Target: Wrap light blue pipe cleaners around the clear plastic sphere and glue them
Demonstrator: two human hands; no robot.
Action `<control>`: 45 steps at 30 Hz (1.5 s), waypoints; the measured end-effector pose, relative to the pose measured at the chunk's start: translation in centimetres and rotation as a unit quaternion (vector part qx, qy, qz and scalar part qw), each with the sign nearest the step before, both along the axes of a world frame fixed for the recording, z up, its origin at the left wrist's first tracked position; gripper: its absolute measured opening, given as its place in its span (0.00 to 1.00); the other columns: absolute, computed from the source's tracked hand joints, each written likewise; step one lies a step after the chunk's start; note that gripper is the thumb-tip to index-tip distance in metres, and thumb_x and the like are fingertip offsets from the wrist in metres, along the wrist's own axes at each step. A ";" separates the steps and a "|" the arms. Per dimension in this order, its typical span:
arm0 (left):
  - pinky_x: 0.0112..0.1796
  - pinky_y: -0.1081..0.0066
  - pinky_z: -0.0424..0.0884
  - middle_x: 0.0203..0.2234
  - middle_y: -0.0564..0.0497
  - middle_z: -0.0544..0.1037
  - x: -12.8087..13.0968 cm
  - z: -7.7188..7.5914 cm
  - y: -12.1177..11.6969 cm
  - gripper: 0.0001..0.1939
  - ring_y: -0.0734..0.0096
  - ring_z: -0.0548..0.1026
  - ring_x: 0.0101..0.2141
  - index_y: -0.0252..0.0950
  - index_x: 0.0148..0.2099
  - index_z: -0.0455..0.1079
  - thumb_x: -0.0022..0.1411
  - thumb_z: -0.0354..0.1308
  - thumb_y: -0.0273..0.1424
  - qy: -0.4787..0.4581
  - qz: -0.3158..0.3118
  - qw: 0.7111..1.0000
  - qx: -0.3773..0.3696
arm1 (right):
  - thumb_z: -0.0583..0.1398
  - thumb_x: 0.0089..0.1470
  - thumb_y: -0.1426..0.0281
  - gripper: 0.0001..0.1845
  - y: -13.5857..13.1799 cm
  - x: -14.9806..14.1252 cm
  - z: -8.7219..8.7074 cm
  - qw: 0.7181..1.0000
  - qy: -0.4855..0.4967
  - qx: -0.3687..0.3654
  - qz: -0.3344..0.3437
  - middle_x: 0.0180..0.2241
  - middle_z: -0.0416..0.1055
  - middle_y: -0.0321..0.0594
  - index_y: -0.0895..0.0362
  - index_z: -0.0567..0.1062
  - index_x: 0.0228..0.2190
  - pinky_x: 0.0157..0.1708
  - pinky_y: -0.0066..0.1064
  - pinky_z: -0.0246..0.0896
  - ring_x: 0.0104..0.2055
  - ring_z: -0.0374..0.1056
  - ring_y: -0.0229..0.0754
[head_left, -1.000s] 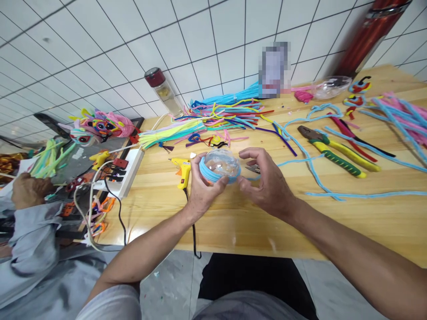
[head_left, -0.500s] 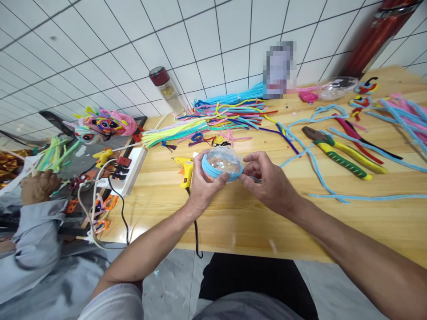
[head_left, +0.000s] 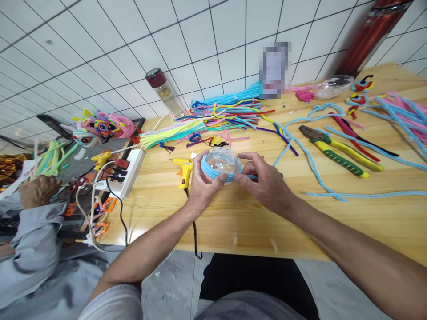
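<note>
A clear plastic bowl (head_left: 223,159) has light-blue pipe cleaner (head_left: 210,171) wound in several rounds about its side. My left hand (head_left: 204,189) grips the bowl from the left, its thumb across the front of the coils. At the bowl's right side my right hand (head_left: 263,180) is closed in a pinch on a blue pipe cleaner strand, fingertips against the wound edge. Part of that strand is hidden by the fingers. Just left of the bowl lies a yellow glue gun (head_left: 184,174) on the wooden table (head_left: 233,222).
Pliers (head_left: 336,153) and loose blue pipe cleaners (head_left: 313,164) lie to the right. Bundled pipe cleaners (head_left: 213,118) and a glass bottle (head_left: 167,95) are behind. At left stand a power strip (head_left: 131,171) with cables and a co-worker's hand (head_left: 39,191).
My right hand's fingers have closed in toward the bowl and the strand shows more between them. The left hand keeps its grip. The view has shifted slightly.
</note>
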State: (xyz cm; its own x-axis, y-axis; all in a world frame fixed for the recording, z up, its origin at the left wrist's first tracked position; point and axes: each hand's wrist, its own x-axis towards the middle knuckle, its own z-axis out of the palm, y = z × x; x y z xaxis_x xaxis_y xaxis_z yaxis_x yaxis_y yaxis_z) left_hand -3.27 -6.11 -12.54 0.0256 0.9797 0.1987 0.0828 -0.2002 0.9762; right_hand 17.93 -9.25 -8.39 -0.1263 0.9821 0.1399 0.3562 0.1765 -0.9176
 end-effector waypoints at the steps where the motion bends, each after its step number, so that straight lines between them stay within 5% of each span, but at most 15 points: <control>1: 0.59 0.55 0.76 0.57 0.43 0.77 0.0 0.0 0.0 0.49 0.52 0.79 0.57 0.43 0.65 0.63 0.48 0.78 0.58 -0.002 -0.001 1.000 0.000 | 0.64 0.61 0.54 0.29 0.0 0.0 -0.1 1.000 0.000 0.002 0.000 0.30 0.80 0.36 0.57 0.71 0.57 0.33 0.33 0.66 0.30 0.73 0.43; 26: 0.54 0.58 0.78 0.54 0.45 0.78 0.8 0.7 -0.6 0.47 0.55 0.81 0.53 0.43 0.63 0.64 0.48 0.79 0.55 -0.003 0.010 1.000 0.019 | 0.66 0.58 0.59 0.28 -0.2 -0.4 -0.2 1.000 -0.016 0.006 -0.022 0.29 0.77 0.33 0.56 0.71 0.56 0.32 0.32 0.65 0.28 0.73 0.42; 45: 0.63 0.50 0.75 0.59 0.40 0.74 0.8 0.4 -1.9 0.50 0.49 0.78 0.60 0.44 0.67 0.59 0.52 0.77 0.57 0.010 0.018 0.996 0.087 | 0.65 0.60 0.63 0.28 -1.1 0.0 0.4 0.993 -0.040 0.114 0.005 0.31 0.74 0.33 0.53 0.68 0.60 0.32 0.33 0.69 0.30 0.73 0.42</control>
